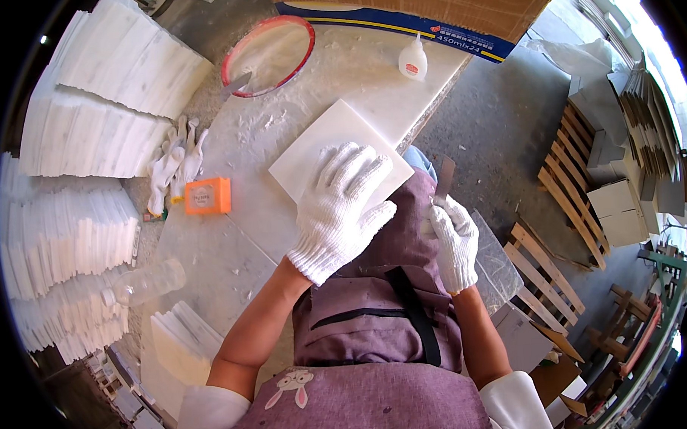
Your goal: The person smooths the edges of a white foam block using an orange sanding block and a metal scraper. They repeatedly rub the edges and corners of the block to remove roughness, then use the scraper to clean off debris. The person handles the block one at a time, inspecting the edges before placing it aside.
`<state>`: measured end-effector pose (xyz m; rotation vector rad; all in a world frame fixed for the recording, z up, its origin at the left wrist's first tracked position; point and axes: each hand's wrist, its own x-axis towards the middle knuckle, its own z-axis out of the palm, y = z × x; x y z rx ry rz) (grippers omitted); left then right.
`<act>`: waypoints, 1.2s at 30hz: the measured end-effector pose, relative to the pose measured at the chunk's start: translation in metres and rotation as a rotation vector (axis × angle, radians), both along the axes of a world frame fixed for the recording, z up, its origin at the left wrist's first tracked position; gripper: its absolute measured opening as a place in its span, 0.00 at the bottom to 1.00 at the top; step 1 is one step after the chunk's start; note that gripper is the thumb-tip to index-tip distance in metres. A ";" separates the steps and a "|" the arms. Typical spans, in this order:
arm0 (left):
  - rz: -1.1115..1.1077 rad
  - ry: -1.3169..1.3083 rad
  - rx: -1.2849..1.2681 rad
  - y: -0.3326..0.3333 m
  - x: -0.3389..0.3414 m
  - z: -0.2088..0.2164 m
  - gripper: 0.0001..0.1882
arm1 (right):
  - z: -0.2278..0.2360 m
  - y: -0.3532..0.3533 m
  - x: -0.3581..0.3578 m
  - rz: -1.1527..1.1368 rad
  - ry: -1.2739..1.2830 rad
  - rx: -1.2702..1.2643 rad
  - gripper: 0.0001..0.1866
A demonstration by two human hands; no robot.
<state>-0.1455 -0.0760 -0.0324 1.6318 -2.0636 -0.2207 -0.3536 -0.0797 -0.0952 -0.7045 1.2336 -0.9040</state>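
Note:
My left hand (339, 207), in a white knit glove, lies with fingers stretched out on a square white stone tile (342, 125). The tile rests at an angle on the pale worktop (224, 253), its right corner reaching past the edge over my lap. My right hand (456, 244), gloved too, is closed around a thin flat metal scraper blade (446, 177) pointing away from me; its grip end is hidden by the fingers. The blade is apart from the tile, to its right. Beyond the tile stands a small white squeeze bottle (413, 61).
A red-rimmed round tub (289, 54) with pale paste and a spatula (238, 84) sits farther off. Left are an orange box (208, 196), spare gloves (174, 171), a clear plastic jar (153, 282) and tile stacks (72, 231). A cardboard box (427, 3) stands behind; wooden pallets (573, 184) lie right.

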 end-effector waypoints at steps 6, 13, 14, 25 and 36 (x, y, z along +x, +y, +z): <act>0.015 -0.185 -0.021 0.000 -0.007 -0.024 0.33 | -0.011 -0.001 0.014 -0.051 -0.146 0.022 0.13; -0.002 0.083 -0.076 -0.011 -0.026 -0.023 0.23 | -0.008 -0.001 0.006 -0.014 -0.282 0.079 0.16; 0.026 0.146 -0.110 -0.010 -0.032 -0.013 0.20 | 0.000 0.001 0.007 -0.022 -0.242 0.081 0.16; 0.028 0.456 0.260 0.000 -0.036 0.014 0.11 | 0.051 0.011 0.010 0.242 -0.004 -0.052 0.14; -0.053 0.116 0.000 0.016 -0.043 0.019 0.09 | 0.072 0.010 -0.010 0.440 0.268 -0.029 0.10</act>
